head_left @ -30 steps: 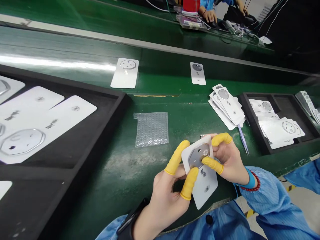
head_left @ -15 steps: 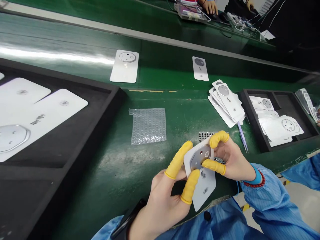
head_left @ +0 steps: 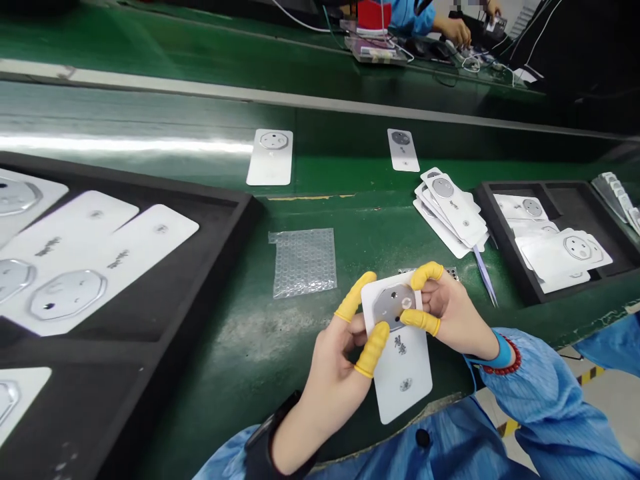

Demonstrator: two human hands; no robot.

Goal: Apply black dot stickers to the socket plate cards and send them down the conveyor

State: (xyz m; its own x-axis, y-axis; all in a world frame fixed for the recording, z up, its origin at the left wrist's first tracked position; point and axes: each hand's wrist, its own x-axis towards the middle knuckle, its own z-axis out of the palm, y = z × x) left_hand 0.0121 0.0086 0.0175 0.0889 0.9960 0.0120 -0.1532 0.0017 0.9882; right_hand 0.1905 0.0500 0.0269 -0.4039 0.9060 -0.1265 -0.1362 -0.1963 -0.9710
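Left hand [head_left: 330,367], bare with yellow rubber cots on thumb and forefinger, dark band at the wrist: grasping the left edge of a white rectangular panel with rounded corners [head_left: 403,380], thumb on its face. Right hand [head_left: 450,310], likewise cotted in yellow, with blue band and red beaded bracelet: pinching the same panel at its upper right edge, thumb resting on the grey octagonal area [head_left: 387,307]. Panel: lower centre of the frame, face toward the camera, dark characters and a small round mark below the octagon. Just behind the right hand: a perforated metallic-looking sheet [head_left: 453,273], mostly hidden. Centre: one clear bubble-wrap piece [head_left: 305,263], flat on the green worktop [head_left: 275,380]. Right of centre: slim lilac tweezers [head_left: 485,277], beside a fanned stack of white panels [head_left: 460,217]. Right: black compartmented tray [head_left: 583,210], panels in its left compartment. Left: large black tray [head_left: 207,293] bearing bigger-looking white panels [head_left: 120,267]. Upper centre: two single white panels, well apart [head_left: 270,167]. Upper right: another person's hand [head_left: 455,31], blue-sleeved.
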